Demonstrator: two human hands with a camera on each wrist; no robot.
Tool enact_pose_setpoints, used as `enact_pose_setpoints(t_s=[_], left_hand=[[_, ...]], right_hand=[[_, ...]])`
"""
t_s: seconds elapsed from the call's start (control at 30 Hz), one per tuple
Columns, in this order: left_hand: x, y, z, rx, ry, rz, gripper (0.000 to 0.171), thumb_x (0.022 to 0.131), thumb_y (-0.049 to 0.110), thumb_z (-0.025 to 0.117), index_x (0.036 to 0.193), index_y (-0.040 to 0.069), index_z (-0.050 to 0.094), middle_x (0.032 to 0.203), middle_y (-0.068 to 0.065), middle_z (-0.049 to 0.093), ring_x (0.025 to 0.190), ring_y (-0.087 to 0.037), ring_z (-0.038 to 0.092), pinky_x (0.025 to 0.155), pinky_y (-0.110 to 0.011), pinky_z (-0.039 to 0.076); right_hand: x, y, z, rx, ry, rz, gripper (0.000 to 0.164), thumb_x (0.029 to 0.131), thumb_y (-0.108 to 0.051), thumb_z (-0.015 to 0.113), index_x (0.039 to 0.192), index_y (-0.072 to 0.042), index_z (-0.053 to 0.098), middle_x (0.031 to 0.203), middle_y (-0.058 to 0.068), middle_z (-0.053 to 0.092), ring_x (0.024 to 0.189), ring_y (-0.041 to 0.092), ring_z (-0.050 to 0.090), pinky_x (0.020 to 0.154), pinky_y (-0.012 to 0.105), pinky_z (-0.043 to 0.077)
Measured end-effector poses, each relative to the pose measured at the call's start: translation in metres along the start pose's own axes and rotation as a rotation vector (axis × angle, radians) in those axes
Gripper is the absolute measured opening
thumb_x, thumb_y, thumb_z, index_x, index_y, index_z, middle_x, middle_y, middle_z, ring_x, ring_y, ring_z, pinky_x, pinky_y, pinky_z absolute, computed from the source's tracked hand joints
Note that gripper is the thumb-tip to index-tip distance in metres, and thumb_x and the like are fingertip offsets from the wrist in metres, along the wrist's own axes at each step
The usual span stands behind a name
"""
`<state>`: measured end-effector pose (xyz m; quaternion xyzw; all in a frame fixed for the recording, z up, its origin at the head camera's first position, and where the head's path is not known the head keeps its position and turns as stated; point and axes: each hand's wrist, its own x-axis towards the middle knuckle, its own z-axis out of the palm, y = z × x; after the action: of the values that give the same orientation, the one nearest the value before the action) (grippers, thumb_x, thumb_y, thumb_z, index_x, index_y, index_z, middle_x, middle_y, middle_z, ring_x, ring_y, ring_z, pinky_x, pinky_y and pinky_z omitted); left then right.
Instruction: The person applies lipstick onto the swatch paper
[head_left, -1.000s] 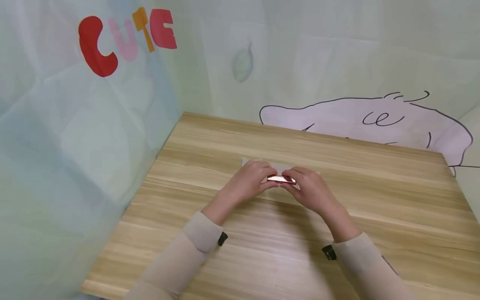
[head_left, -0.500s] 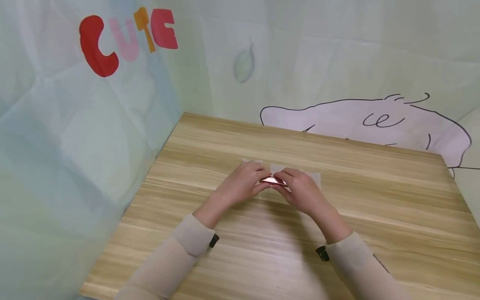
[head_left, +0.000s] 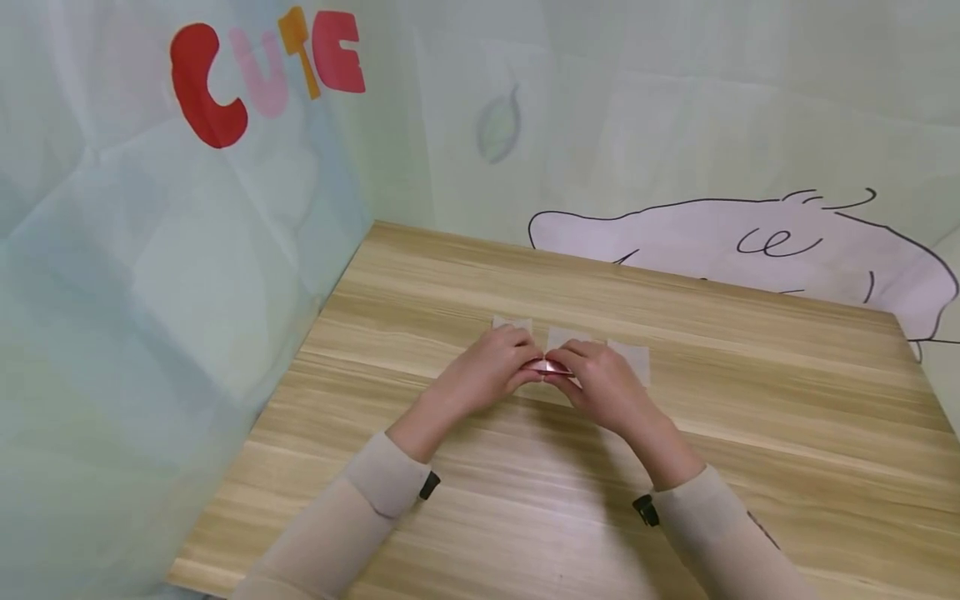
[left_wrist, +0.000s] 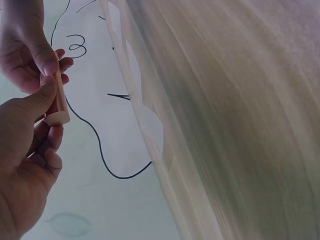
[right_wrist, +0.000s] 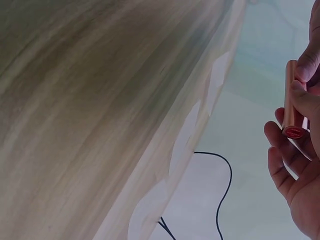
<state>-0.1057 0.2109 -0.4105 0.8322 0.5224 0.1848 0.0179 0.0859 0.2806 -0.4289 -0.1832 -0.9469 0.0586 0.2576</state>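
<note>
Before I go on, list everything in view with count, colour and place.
Table: one, brown, centre
Tube: one, copper, over the table
Paper pieces: three, whitish, on the table
Backdrop: count unclear, pale green, left and rear
Letters: four, red, pink, orange, left backdrop
Leaf picture: one, greenish, rear backdrop
Cartoon figure: one, lilac, rear backdrop
Wrist devices: two, black, left and right
Sleeves: two, beige, left and right
Hands: two, bare, fingers gripping the tube

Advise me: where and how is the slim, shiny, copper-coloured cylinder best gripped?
Probably by its rounded side, thumb opposite fingers, one hand from each end. The cylinder is narrow and runs crosswise from the left hand to the right hand, its flat ends showing.
</note>
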Motion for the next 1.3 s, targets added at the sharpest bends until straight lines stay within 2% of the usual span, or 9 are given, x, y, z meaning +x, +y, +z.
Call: enact_pose_setpoints(t_s=[0.5, 0.57, 0.73, 1.0, 1.13, 1.3], left_hand=[[-0.004, 0.001, 0.002, -0.049, -0.030, -0.034, 0.024, 0.089, 0.029, 0.063, 0.100, 0.008, 0.067, 0.098, 0.001, 0.059, 0.094, -0.014, 0.053, 0.084, -0.027, 0.045], [-0.006, -0.002, 0.001, -0.057, -0.027, -0.058, 0.022, 0.089, 0.027, 0.064, 0.099, 0.007, 0.067, 0.096, 0.001, 0.058, 0.091, -0.014, 0.052, 0.082, -0.027, 0.045], [-0.017, -0.012, -0.002, -0.062, 0.003, -0.172, 0.019, 0.088, 0.025, 0.066, 0.099, 0.011, 0.068, 0.094, 0.004, 0.057, 0.086, -0.011, 0.051, 0.079, -0.026, 0.045], [-0.026, -0.021, -0.003, -0.111, 0.016, -0.260, 0.039, 0.089, 0.027, 0.065, 0.121, 0.006, 0.061, 0.107, -0.002, 0.058, 0.099, -0.017, 0.052, 0.088, -0.033, 0.045], [-0.032, -0.024, -0.003, -0.152, 0.038, -0.318, 0.033, 0.089, 0.025, 0.065, 0.117, 0.008, 0.064, 0.113, -0.002, 0.058, 0.103, -0.018, 0.052, 0.090, -0.033, 0.046], [-0.040, -0.030, -0.003, -0.228, 0.096, -0.341, 0.027, 0.089, 0.023, 0.065, 0.112, 0.009, 0.066, 0.106, 0.003, 0.059, 0.095, -0.012, 0.054, 0.083, -0.030, 0.049]], right_hand=[[-0.005, 0.002, 0.000, 0.015, -0.029, 0.018, 0.021, 0.083, -0.025, 0.072, 0.098, -0.010, 0.069, 0.091, -0.002, 0.066, 0.076, 0.011, 0.062, 0.065, 0.029, 0.051], [-0.008, 0.004, -0.002, 0.014, -0.029, 0.031, 0.021, 0.083, -0.023, 0.073, 0.098, -0.010, 0.069, 0.091, -0.002, 0.066, 0.076, 0.012, 0.062, 0.066, 0.030, 0.051], [-0.017, 0.015, -0.008, 0.002, -0.009, 0.090, 0.023, 0.080, -0.021, 0.075, 0.099, -0.009, 0.069, 0.092, -0.001, 0.066, 0.076, 0.014, 0.063, 0.066, 0.033, 0.051], [-0.024, 0.024, -0.013, 0.026, 0.033, 0.116, 0.024, 0.081, -0.022, 0.074, 0.100, -0.008, 0.068, 0.092, -0.001, 0.066, 0.073, 0.011, 0.061, 0.062, 0.032, 0.050], [-0.025, 0.025, -0.014, 0.053, 0.057, 0.134, 0.023, 0.080, -0.018, 0.075, 0.099, -0.008, 0.068, 0.090, -0.001, 0.065, 0.073, 0.010, 0.061, 0.061, 0.031, 0.050], [-0.026, 0.026, -0.015, 0.072, 0.066, 0.149, 0.023, 0.081, -0.019, 0.074, 0.100, -0.008, 0.068, 0.090, -0.001, 0.065, 0.074, 0.010, 0.061, 0.062, 0.031, 0.050]])
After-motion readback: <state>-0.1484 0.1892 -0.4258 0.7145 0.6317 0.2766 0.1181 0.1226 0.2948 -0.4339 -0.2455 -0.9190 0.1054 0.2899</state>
